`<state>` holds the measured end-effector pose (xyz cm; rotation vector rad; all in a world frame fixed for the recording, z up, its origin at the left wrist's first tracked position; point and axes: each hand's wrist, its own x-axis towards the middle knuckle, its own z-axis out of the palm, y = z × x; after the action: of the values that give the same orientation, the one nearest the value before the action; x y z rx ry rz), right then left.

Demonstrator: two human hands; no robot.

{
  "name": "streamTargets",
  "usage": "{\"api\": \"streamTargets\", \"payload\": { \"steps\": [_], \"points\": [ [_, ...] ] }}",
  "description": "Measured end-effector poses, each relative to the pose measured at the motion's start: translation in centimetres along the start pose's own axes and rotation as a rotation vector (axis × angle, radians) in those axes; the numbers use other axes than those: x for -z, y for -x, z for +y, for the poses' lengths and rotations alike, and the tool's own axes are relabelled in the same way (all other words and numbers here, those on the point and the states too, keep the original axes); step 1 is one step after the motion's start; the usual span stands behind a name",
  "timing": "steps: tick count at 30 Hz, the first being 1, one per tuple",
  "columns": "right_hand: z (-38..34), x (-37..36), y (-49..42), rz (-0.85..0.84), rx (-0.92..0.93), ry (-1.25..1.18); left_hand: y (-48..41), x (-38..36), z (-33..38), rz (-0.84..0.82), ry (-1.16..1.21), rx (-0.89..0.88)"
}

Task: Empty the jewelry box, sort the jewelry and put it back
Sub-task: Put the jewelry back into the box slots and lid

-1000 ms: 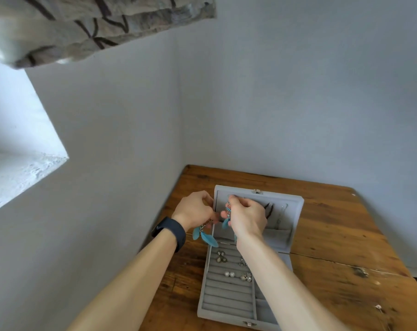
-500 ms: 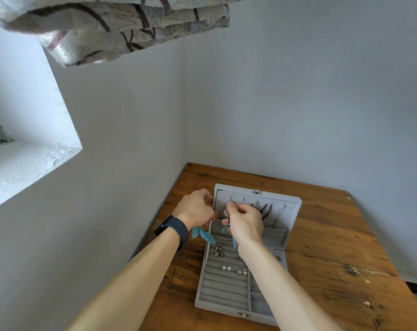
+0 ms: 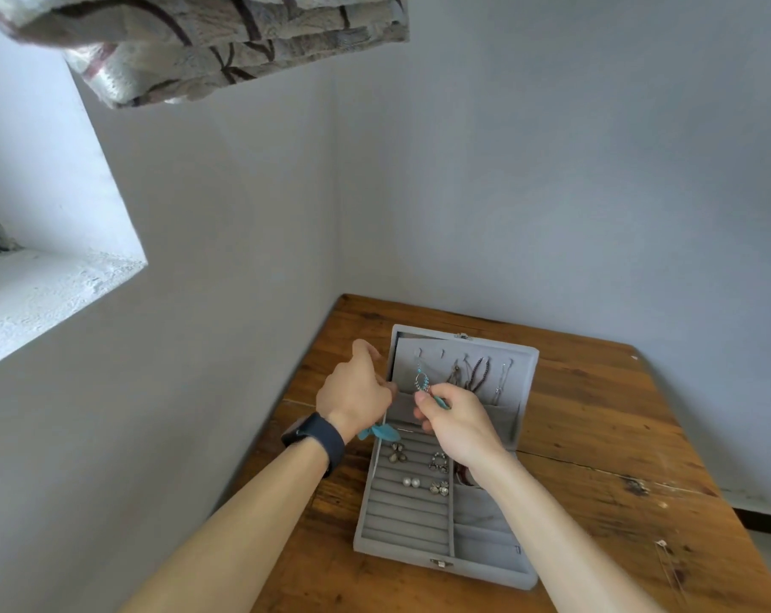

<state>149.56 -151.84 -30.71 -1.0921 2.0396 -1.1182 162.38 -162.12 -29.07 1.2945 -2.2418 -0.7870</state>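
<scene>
The grey jewelry box [image 3: 401, 515] lies open on the wooden table [image 3: 596, 435], with its lid [image 3: 523, 391] upright at the tray's 12 o'clock. The right hand [image 3: 459, 424] pinches a teal beaded earring [image 3: 421, 381] in front of the lid lining, and the loop stands above the fingertips. At that hand's 9 o'clock the left hand [image 3: 353, 393] grips a feather earring [image 3: 379, 432] — its teal plume dangles by the wrist. Small studs [image 3: 410, 482] sit in the tray's rolls, and necklaces [image 3: 476, 373] hang in the lid.

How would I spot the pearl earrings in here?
On the wooden table lies an open grey jewelry box. In its ribbed left section sit the pearl earrings: two round white beads side by side, unlike the dull metallic pieces around them.
</scene>
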Motion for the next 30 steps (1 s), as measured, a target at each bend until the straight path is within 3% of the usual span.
{"api": "streamTargets", "payload": {
  "steps": [2,5,10,17,30],
  "points": [
    [0.2,0.4,-0.2,0.012,0.034,0.064,1.4,-0.4,-0.1,0.087,-0.092,-0.145],
    [0.4,0.8,-0.3,0.06,0.057,0.129,2.9,-1.1,0.0,0.027,-0.307,-0.326],
    [0.7,1.1,-0.4,0.114,0.086,0.23,2.2,-2.0,0.8,-0.072,-0.581,-0.307],
    [0.8,1.4,-0.8,0.121,0.151,0.369,1.2,-2.0,1.2,-0.108,-0.646,-0.273],
    [0.6,0.6,-0.9,0.143,0.167,0.435,1.5,-1.4,-0.4,-0.121,-0.531,-0.34]
  ]
}}
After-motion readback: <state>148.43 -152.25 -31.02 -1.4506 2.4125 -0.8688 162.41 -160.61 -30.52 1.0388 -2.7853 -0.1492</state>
